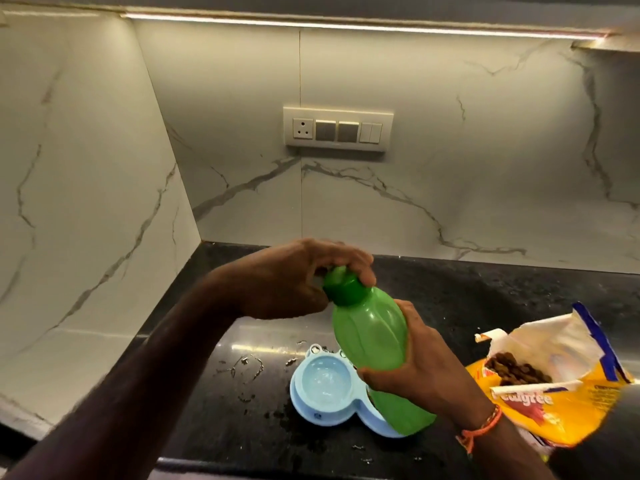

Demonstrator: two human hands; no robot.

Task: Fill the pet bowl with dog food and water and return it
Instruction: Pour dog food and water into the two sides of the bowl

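Water already sits in the left cup of the blue bowl (323, 389), which lies on the dark bench (485, 296) near the front edge. Over it, both hands hold the green bottle (377, 344), tilted with its cap (344, 287) up and to the left. The right hand (412, 372) is wrapped around the bottle's middle to steady it; the left hand (304, 275) is closed over the cap, a grip that suits twisting, probably screwing it back on since the cup is filled, though I cannot tell the turning direction. The bottle's base hides the bowl's right cup, so whether food is in it is not clear; a little brown shows at the edge and may be kibble.

To the right, the open food bag (540, 386) lies on its side with kibble (516, 368) visible in its mouth, close to the right wrist. Spilled drops (247, 367) dot the bench left of the bowl.

Room is tight on the left, where the marble wall (86, 202) meets the bench, and the bowl is close to the near edge. The far bench behind the hands is open, a fair spot to stand the bottle. Lifting the bowl level matters, as the water is near its rim.
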